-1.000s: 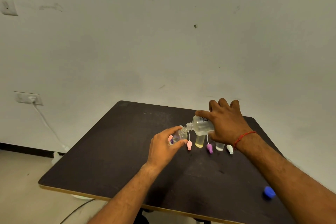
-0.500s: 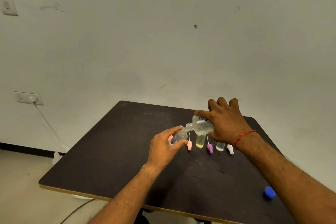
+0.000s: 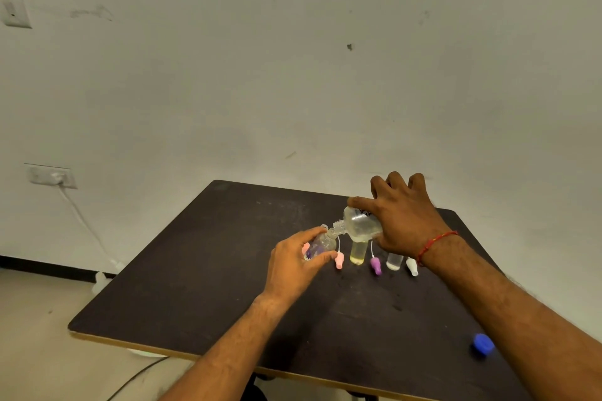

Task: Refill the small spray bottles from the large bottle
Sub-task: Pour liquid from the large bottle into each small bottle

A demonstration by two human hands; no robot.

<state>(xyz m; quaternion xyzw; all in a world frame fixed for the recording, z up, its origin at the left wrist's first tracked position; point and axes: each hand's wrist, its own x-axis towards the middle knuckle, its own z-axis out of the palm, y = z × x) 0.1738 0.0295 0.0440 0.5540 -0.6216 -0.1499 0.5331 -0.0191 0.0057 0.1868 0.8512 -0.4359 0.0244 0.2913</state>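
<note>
My right hand (image 3: 404, 218) grips the large clear bottle (image 3: 360, 225), tipped sideways with its open neck pointing left. The neck meets the mouth of a small clear spray bottle (image 3: 322, 242), which my left hand (image 3: 294, 265) holds tilted just above the dark table (image 3: 208, 286). Under the large bottle stands a small bottle of yellowish liquid (image 3: 358, 252). Another small clear bottle (image 3: 394, 261) stands to its right. Three loose spray tops lie beside them: pink (image 3: 339, 260), purple (image 3: 376, 265) and white (image 3: 412, 267).
A blue cap (image 3: 482, 342) lies near the table's right front edge. The table stands close to a white wall; a socket with a white cable (image 3: 52, 176) is on the wall at left. A dark cable (image 3: 140, 374) runs over the floor below the front edge.
None of note: both hands keep their hold, and the large bottle stays tipped against the small bottle's mouth.
</note>
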